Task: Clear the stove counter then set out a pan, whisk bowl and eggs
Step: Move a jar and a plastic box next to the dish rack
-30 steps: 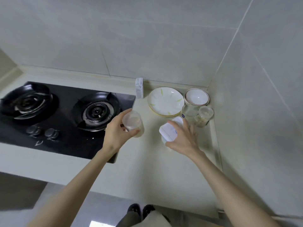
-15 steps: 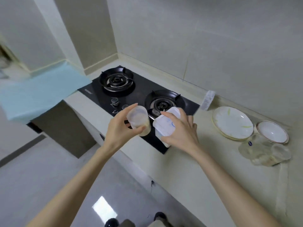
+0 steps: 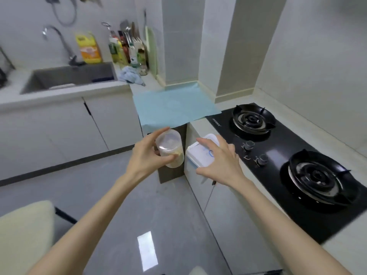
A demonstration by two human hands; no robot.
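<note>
The left grip [image 3: 147, 157] curls round a clear lidded jar [image 3: 171, 149] with pale contents low inside, holding it in the air above the floor, just off the surface [image 3: 200, 126]. The right grip [image 3: 220, 163] clasps a white lidded container [image 3: 201, 154] from above, at the surface's front edge beside the black stove [image 3: 282, 195] and near its knobs. A blue mat [image 3: 172, 108] lies beyond, with the sink [image 3: 67, 78] farther left.
</note>
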